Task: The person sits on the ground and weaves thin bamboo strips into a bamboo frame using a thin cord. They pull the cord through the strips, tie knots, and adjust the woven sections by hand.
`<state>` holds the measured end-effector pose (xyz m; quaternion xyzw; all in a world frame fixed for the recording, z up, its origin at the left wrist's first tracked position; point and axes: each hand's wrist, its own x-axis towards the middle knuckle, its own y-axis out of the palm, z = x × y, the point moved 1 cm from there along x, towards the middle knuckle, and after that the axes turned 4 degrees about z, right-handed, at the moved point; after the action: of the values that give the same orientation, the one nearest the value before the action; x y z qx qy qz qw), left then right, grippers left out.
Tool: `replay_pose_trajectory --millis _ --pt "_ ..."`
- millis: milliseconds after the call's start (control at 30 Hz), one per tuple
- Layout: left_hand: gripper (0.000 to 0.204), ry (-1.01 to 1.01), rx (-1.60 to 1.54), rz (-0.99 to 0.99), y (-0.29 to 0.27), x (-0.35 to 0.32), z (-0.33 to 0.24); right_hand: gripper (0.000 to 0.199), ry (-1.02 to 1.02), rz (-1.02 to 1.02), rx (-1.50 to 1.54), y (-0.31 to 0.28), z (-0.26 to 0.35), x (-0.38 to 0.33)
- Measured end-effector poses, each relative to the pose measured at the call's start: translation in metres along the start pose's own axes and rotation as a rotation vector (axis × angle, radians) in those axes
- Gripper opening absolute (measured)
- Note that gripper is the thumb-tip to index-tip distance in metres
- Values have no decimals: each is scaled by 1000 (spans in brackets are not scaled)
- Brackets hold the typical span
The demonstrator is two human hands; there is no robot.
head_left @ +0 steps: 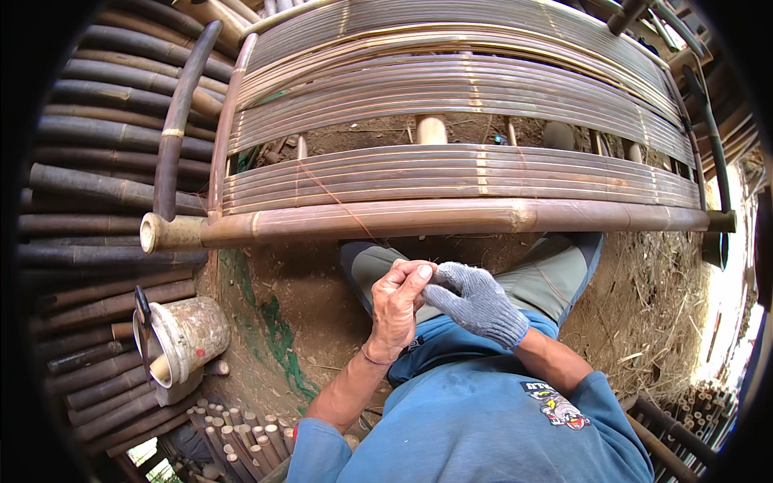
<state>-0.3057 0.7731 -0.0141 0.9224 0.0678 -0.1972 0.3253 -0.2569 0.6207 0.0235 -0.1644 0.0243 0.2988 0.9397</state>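
Over my lap, my bare left hand [397, 302] pinches thumb against forefinger, a tiny reddish bit of cord showing at the tips. My right hand [477, 302], in a grey knitted glove, meets it there with fingers closed; the cord between the hands is mostly hidden. A thin reddish cord [336, 200] slants from the dark bamboo slats [451, 173] over the front bamboo pole [403, 221] toward my hands. These slats belong to a bamboo bench or bed frame standing just beyond my knees. Another fine strand [550, 280] crosses my right leg.
Dark bamboo poles [113, 125] are stacked at the left. A dirty white bucket [193, 334] with tools in it stands at lower left, near bundled short bamboo pieces [245, 439]. Green netting [280, 342] lies on the dirt floor. Upright bamboo posts [179, 121] rise at the frame's ends.
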Motion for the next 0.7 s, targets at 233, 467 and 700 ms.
replay_pose_trajectory --millis 233,467,700 --pt "11 129 -89 -213 -133 -40 -57 56 265 223 -662 -20 -38 21" --pt "12 -200 605 -126 -135 -40 -44 57 360 504 -616 70 -95 108" --pt "7 688 1251 219 -25 -20 -82 24 -50 109 -227 20 -37 33"
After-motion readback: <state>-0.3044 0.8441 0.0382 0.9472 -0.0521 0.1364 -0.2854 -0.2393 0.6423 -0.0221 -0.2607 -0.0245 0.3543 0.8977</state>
